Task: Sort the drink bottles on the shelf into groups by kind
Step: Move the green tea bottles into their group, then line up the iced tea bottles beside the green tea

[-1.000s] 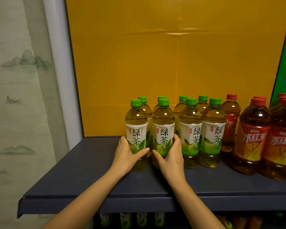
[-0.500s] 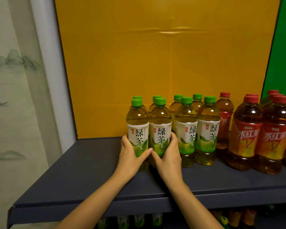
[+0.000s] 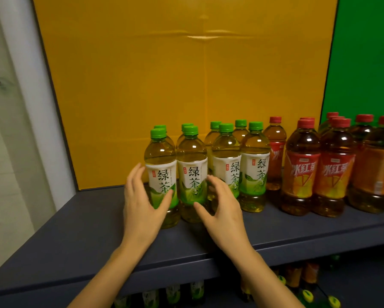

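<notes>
Several green-capped green tea bottles stand in two rows on the dark shelf (image 3: 75,236). To their right stand several red-capped iced red tea bottles (image 3: 301,172). My left hand (image 3: 142,203) is open beside the front-left green tea bottle (image 3: 161,172), thumb across its lower label and fingers spread off its left side. My right hand (image 3: 222,203) is open just in front of the second front green tea bottle (image 3: 192,172), fingers curled but apart from it. Neither hand grips a bottle.
A yellow board (image 3: 186,74) backs the shelf and a green board (image 3: 364,63) adjoins it on the right. A white post (image 3: 31,96) stands left. More bottles (image 3: 175,294) sit on the lower shelf. The shelf's left part is bare.
Both hands gripped the two front-left green tea bottles and slid them right against the group. Now both hands have let go and drawn back, fingers spread.
</notes>
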